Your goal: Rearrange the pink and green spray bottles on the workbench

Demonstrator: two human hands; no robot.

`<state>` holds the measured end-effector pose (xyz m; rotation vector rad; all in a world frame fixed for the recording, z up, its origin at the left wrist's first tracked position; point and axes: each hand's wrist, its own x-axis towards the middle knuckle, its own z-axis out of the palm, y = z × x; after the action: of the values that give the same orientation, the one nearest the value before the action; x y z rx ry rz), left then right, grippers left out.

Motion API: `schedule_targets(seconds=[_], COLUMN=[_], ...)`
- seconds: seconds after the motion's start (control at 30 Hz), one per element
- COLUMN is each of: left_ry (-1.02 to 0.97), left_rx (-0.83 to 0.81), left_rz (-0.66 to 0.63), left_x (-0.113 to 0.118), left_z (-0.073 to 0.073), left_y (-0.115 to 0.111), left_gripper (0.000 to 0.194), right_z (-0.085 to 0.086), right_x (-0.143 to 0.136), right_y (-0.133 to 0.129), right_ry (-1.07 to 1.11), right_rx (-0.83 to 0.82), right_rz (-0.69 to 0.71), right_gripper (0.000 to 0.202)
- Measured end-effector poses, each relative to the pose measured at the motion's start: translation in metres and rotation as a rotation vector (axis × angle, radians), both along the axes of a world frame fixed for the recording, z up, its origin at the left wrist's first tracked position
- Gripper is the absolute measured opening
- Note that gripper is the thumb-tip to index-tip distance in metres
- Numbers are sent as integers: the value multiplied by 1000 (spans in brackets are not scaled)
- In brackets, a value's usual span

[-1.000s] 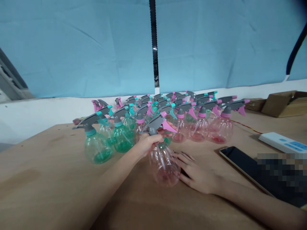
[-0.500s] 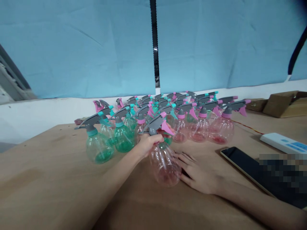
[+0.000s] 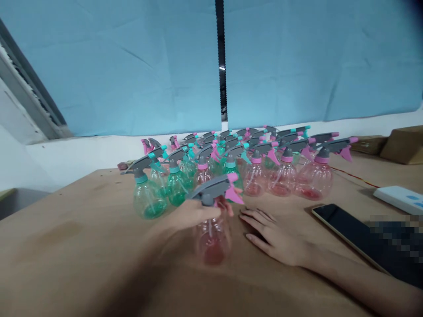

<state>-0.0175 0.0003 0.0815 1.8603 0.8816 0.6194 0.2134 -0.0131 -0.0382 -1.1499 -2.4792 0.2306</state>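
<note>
One pink bottle point(image 3: 213, 252) is upright in your left hand point(image 3: 201, 213), in front of the other bottles point(image 3: 254, 179), your fingers point(image 3: 211, 213) wrapped about its neck. It looks light; the smooth, thin wall would likely flex and slip, so the neck under the spray head point(image 3: 211, 188) suits best. Your left forearm slants in, blurred; your right hand point(image 3: 280, 237) rests palm-down, holding nothing, on the tabletop point(image 3: 62, 264).
</note>
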Motion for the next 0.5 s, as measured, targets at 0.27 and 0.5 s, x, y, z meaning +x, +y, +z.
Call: schedule_targets(seconds=[0.27,0.5], left_ry=[104,169], left_rx=[392,597], left_rz=[725,963], left_x=[-89,-146], left_z=[1,-6], left_y=[-33,-19], left_gripper=[9,8], right_z=[3,4], right_x=[-2,-2], right_y=[-2,-2], right_ry=[1,1], right_rx=[24,16], right_rz=[0,-4], right_gripper=[45,44])
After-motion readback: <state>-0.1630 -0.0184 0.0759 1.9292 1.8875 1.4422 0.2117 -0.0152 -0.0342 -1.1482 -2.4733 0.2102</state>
